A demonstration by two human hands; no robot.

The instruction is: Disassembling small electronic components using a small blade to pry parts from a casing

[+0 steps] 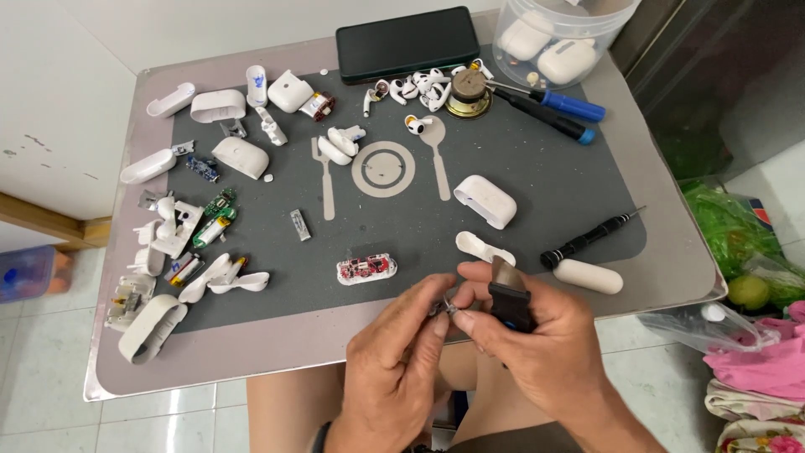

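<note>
Dozens of white earbud-case shells (155, 327) and small circuit boards (220, 204) litter the mat's (537, 180) left side. Nearer centre, a red circuit board (366, 268) lies just above my hands. My left hand (394, 356) pinches a small metal part (446, 307) between thumb and forefinger; my right hand (524, 335) meets it fingertip to fingertip while gripping a black flat-bladed pry tool (509, 295), blade pointing up and away. Part sits between both hands, at the near table edge. Right: black screwdriver (589, 238), white lid (588, 276).

Both hands: left hand (401, 352) w/ small metal part (444, 308), right hand (524, 335) w/ black scraper (509, 295).
</note>
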